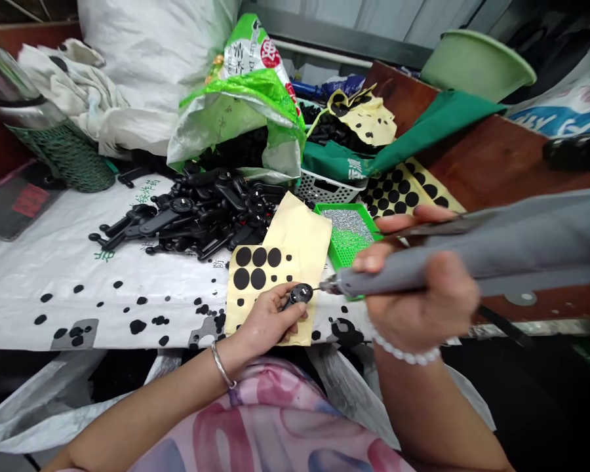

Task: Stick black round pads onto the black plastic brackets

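Between its thumb and fingers my left hand [275,314] grips a black plastic part [301,293] with a round end, over the sticker sheet. My right hand [423,301] is wrapped around a grey electric screwdriver [398,269], held sideways. Its bit tip reaches the round end of the black part; whether it sits in a screw is too small to tell. Under my left hand lies a cream sheet of black round stickers [242,278], with several spots peeled off. Just behind the screwdriver is a green tray [347,252] of small silvery screws [347,223].
A heap of black plastic parts [216,203] lies at centre left, before an open green bag [240,98]. Loose black discs [137,326] dot the white cover. A bottle in a net sleeve [63,154] stands far left; more sticker sheets [398,187] lie behind the tray.
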`<state>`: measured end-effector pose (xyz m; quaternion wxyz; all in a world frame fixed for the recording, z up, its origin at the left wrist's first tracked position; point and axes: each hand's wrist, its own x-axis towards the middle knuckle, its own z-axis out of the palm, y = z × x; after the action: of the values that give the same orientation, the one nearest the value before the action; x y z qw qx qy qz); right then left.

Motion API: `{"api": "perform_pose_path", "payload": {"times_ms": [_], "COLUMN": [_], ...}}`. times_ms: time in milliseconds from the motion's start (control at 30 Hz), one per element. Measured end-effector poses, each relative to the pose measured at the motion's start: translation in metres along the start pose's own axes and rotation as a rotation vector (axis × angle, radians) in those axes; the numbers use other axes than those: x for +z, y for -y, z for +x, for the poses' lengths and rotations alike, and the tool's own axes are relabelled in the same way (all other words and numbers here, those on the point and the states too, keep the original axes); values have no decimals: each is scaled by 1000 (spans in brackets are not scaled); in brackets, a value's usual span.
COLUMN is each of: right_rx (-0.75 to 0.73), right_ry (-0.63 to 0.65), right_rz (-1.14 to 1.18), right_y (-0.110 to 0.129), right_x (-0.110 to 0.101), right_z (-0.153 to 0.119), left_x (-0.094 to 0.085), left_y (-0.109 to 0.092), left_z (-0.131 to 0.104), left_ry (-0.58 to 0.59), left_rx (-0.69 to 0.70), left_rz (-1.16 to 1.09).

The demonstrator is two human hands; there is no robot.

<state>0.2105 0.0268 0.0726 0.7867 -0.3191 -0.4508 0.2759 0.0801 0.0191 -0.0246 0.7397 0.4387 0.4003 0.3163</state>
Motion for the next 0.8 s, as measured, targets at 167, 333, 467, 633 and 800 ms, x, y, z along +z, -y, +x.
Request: {"api": "perform_pose_path", "payload": {"times_ms": [167, 333, 467, 633, 800], "right_rx": [-162, -142, -186, -296, -495], "right_ry": [-105, -100, -120, -173, -131], "right_rz": [-151, -284, -392, -566, -972], "right_y": [18, 8, 1, 6, 16], "right_x": [-24, -46, -55, -65, -89], "right_z": [14, 15, 16, 19, 4], "left_x": [3, 7, 4, 0, -5], "left_y": [-5, -9, -10, -10, -12], "left_z": [-5, -8, -8, -9, -14], "left_ry": [23, 40, 40, 82, 118], "left_rx": [-33, -51, -30, 16, 40], "left_rz": [-105, -147, -158, -160, -154]}}
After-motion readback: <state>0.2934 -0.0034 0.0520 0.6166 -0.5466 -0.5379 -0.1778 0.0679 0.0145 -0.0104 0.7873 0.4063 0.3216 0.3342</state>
